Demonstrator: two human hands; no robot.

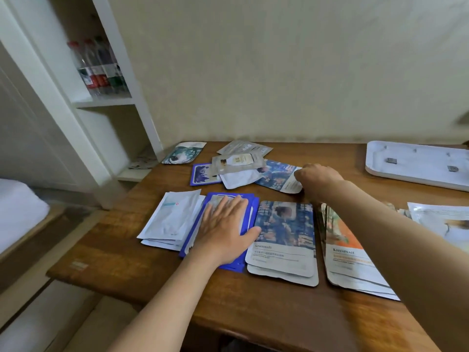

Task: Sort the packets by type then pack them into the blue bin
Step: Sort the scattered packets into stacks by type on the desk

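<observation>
Sorted stacks lie along the near half of the wooden table (253, 306): white packets (172, 219), dark blue packets (251, 207), blue picture packets (284, 240) and orange picture packets (347, 252). My left hand (223, 227) rests flat, fingers spread, on the dark blue stack. My right hand (317, 176) reaches to the far side and pinches the white end of a blue picture packet (276, 174) in the unsorted heap. That heap also holds silver packets (238, 161), a white packet (241, 177) and a dark blue packet (200, 174). No blue bin is in view.
A teal packet (184, 152) lies at the table's far left corner. A white tray (418, 163) sits at the far right, and a pale packet (441, 217) lies at the right edge. White shelves (106, 101) with bottles (99, 69) stand to the left.
</observation>
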